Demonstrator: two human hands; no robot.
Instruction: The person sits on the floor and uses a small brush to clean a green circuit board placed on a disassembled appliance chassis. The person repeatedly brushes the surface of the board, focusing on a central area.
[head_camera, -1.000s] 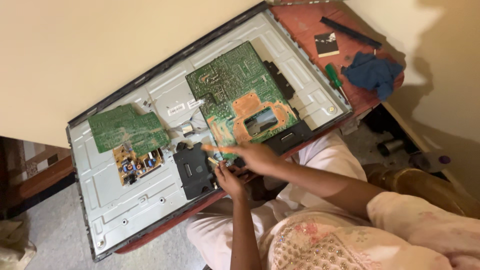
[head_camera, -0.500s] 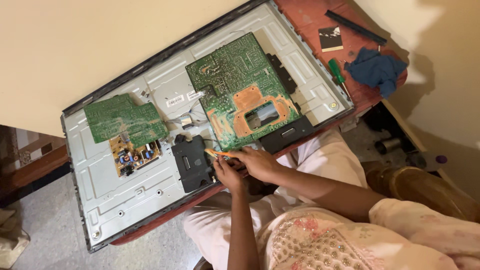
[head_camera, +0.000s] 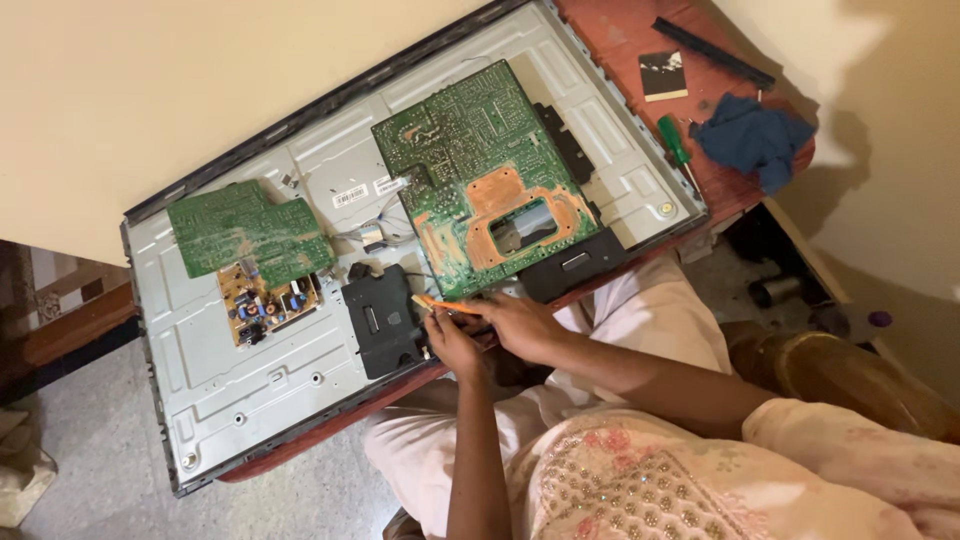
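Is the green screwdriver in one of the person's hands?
No, the green screwdriver lies on the red table beside the blue cloth, far from both hands, which hold a thin orange tool.

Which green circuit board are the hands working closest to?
The large green board with copper-coloured patches; both hands sit at its lower edge. The smaller green board lies farther left.

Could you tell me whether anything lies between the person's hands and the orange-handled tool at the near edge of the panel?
Nothing visible does: the right hand and left hand are both at the orange-handled tool, beside the large green circuit board.
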